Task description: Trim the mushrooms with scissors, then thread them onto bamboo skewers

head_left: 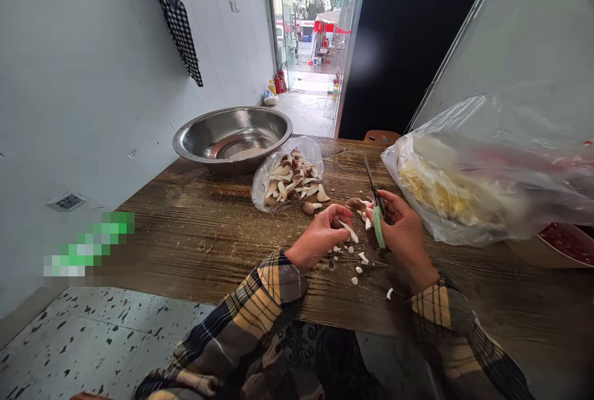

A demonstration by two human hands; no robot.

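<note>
My left hand [320,236] pinches a pale mushroom [349,230] by its stem just above the wooden table [199,233]. My right hand [403,230] is closed round green-handled scissors [377,214] whose dark blades point away from me. More mushrooms [362,205] lie between the two hands. Small white cut pieces [359,264] are scattered on the wood below my hands. An open clear bag of brown-capped mushrooms [290,178] lies just beyond my left hand.
A large steel basin [232,137] stands at the table's far left by the wall. A big clear plastic bag [482,171] holding pale strands fills the right side, over a bowl with red contents [563,245]. An open doorway lies ahead.
</note>
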